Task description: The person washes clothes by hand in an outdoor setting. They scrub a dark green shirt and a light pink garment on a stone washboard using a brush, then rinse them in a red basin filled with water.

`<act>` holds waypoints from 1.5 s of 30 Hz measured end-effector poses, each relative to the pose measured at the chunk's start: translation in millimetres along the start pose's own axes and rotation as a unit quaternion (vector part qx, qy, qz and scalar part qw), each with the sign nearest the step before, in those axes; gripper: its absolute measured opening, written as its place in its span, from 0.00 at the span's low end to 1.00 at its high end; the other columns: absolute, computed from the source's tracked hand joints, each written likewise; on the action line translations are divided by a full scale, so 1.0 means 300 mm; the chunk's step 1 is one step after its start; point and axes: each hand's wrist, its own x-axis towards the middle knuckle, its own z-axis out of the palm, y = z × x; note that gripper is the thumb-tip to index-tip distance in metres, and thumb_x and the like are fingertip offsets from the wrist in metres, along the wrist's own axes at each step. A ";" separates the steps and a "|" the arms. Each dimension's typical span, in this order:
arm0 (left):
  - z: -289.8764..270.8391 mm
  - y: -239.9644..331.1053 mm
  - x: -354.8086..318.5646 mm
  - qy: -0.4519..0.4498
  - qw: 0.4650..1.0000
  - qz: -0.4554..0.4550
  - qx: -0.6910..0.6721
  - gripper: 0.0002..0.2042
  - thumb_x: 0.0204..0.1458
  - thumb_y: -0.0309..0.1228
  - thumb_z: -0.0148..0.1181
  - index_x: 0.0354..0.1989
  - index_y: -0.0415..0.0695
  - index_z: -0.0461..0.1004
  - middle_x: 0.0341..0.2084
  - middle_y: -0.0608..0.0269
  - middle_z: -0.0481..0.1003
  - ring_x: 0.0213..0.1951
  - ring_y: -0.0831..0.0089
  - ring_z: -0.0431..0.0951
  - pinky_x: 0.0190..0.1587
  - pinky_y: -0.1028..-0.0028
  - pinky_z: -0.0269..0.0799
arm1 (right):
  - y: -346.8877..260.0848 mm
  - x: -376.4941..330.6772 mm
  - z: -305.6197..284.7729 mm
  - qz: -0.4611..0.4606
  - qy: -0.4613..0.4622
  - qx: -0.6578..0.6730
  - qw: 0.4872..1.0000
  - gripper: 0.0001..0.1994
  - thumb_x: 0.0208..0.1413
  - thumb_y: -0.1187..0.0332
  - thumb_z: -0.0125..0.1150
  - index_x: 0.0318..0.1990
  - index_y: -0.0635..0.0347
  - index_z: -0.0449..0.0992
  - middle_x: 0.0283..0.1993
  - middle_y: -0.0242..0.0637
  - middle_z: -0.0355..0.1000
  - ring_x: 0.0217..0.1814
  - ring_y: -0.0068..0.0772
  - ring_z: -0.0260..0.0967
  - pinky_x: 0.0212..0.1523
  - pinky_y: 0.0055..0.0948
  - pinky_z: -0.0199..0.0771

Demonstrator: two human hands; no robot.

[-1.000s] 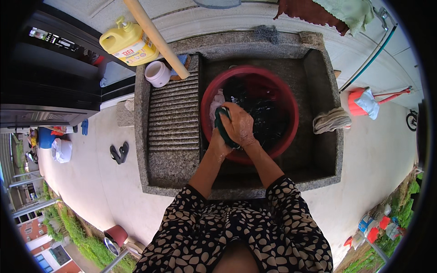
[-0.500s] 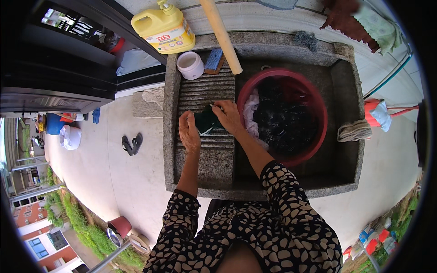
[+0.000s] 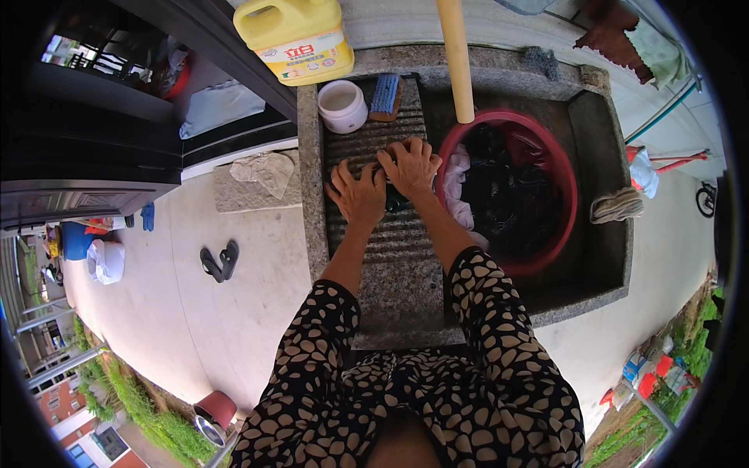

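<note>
Black slippers: lying on the pale floor, left of the stone sink.
Yellow jug: standing at the sink's far left corner.
White tub: sitting on the ridged stone surface, just beside the blue-bristled brush.
Left hand: pressing down, fingers bent and spread; whether it is gripping, I cannot tell.
Dark green cloth: lying on the ridges, mostly hiding beneath both hands.
Right hand: leaning beside the left, fingers slightly parting; its grip is not showing.
Red basin: holding pale cloth along its left side and dark wet clothes.
Grey rag: draping over the sink's right rim.
</note>
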 end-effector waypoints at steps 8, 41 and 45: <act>-0.067 -0.026 -0.213 0.026 0.979 0.095 -0.180 0.08 0.56 0.31 0.50 0.28 0.42 0.69 0.26 0.62 0.66 0.32 0.62 0.65 0.39 0.63 0.57 | -0.045 -0.308 -0.086 -0.020 -0.074 0.143 0.987 0.11 0.48 0.64 0.56 0.19 0.55 0.69 0.25 0.36 0.67 0.31 0.38 0.64 0.32 0.39 0.54; 0.013 0.026 0.018 -0.046 0.996 -0.044 -0.069 0.09 0.53 0.37 0.55 0.33 0.44 0.69 0.29 0.61 0.68 0.39 0.60 0.69 0.46 0.59 0.62 | -0.004 -0.030 0.058 -0.037 -0.168 0.049 0.984 0.13 0.56 0.58 0.48 0.29 0.53 0.75 0.28 0.30 0.68 0.36 0.38 0.65 0.42 0.40 0.57; 0.002 0.071 0.049 -0.021 0.994 -0.093 0.059 0.10 0.51 0.36 0.59 0.38 0.47 0.68 0.36 0.61 0.67 0.42 0.62 0.66 0.46 0.59 0.60 | 0.009 0.019 0.058 -0.071 -0.091 0.059 0.992 0.13 0.56 0.56 0.49 0.32 0.52 0.74 0.34 0.32 0.66 0.40 0.38 0.63 0.41 0.41 0.56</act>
